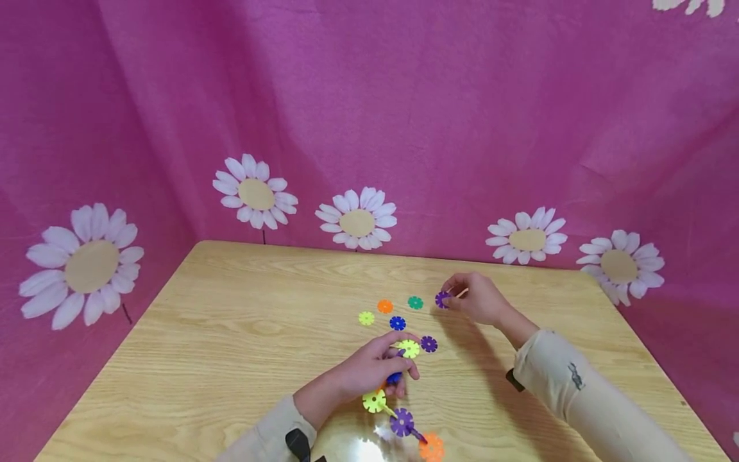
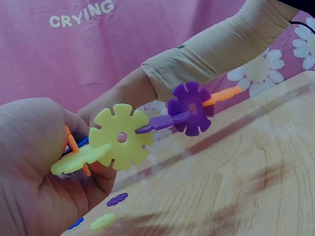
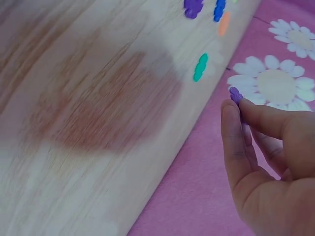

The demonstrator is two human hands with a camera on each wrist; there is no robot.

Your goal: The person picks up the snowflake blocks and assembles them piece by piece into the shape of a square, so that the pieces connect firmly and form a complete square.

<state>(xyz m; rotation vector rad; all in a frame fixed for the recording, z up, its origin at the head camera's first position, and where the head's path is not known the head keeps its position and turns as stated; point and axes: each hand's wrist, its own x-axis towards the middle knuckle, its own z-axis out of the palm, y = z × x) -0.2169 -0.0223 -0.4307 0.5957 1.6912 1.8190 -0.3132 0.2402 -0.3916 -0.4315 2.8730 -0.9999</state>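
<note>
My left hand grips a chain of notched plastic discs slotted into one another. From its near side trail a yellow disc, a purple disc and an orange disc. Another yellow disc shows by the left fingertips, and a blue disc is partly hidden in the grasp. In the left wrist view the chain's yellow disc stands beside the palm. Farther back on the right, my right hand pinches a single purple notched disc between thumb and fingertips.
Loose discs lie on the wooden table ahead of the left hand: green, orange, yellow, blue and purple. A pink curtain with daisies stands behind the table's far edge.
</note>
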